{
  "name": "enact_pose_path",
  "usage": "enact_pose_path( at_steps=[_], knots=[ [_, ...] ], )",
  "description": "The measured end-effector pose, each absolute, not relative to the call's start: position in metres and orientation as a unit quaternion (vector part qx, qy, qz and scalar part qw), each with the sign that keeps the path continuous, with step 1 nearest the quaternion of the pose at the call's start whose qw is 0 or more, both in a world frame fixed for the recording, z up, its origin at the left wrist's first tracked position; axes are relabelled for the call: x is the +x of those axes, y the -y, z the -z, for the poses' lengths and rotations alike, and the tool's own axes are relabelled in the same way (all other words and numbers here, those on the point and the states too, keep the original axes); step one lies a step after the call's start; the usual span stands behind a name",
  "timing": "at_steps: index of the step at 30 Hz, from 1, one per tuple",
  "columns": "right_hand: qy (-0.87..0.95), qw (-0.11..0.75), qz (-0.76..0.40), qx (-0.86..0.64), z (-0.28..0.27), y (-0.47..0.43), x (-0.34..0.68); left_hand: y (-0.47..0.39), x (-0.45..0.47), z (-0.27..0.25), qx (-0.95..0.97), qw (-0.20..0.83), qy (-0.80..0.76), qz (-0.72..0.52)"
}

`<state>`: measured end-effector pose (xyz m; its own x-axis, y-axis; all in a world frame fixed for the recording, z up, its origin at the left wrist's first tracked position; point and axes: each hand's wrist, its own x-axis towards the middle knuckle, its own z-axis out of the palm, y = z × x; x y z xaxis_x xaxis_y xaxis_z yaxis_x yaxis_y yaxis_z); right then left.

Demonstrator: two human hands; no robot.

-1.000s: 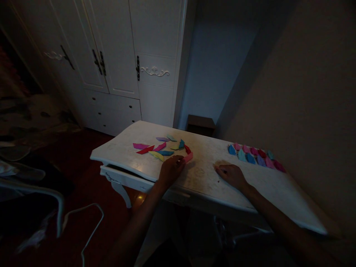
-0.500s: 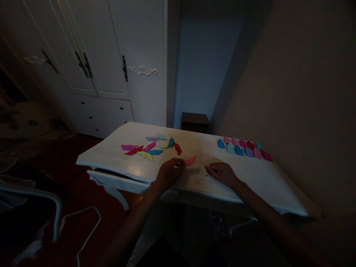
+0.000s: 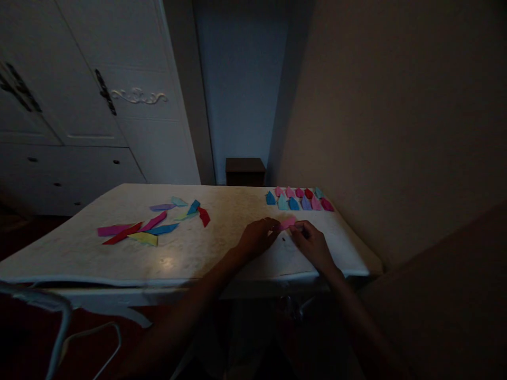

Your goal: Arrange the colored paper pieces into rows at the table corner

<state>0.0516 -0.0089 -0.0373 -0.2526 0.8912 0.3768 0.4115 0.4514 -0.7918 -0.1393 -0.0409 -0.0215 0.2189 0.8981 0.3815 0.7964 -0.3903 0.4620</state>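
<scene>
A small pink piece of folded paper (image 3: 288,223) is held just above the white tabletop (image 3: 225,211). My left hand (image 3: 259,235) pinches its left end, and the fingertips of my right hand (image 3: 311,240) grip its right end. On the left of the table lie several loose folded paper strips, among them a red one (image 3: 122,233), a yellow one (image 3: 144,238) and a blue one (image 3: 163,229). Beyond my right hand, folded paper pieces stand in two rows, with a blue piece (image 3: 270,198) at the left end and a dark pink piece (image 3: 327,205) at the right.
A tiny dark speck (image 3: 283,239) lies on the table below the pink paper. A white wardrobe (image 3: 158,142) rises behind at left, and a brown box-like stand (image 3: 245,166) is beyond the far edge. The wall (image 3: 376,132) borders the right side.
My view has turned to the right. The left hand has carried the pink paper rightward, and my right hand, closed beside it before, now holds its other end.
</scene>
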Motion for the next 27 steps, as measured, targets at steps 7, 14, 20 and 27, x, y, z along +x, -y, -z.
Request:
enact_pose_path(
  at_steps=[7, 14, 20, 27],
  knots=[
    [0.630, 0.485, -0.254, -0.550, 0.041, -0.003, 0.115, -0.027, -0.066, 0.022, 0.821, 0.057, -0.507, -0.255],
    [0.685, 0.462, -0.201, -0.526, 0.043, 0.011, 0.126, -0.081, -0.006, 0.024, 0.853, 0.035, -0.479, -0.201],
    [0.697, 0.462, -0.214, -0.505, 0.042, 0.010, 0.123, -0.097, 0.019, 0.032, 0.863, 0.012, -0.476, -0.168],
    [0.684, 0.465, -0.224, -0.516, 0.043, 0.007, 0.126, -0.094, 0.015, 0.033, 0.858, -0.006, -0.476, -0.194]
  ],
)
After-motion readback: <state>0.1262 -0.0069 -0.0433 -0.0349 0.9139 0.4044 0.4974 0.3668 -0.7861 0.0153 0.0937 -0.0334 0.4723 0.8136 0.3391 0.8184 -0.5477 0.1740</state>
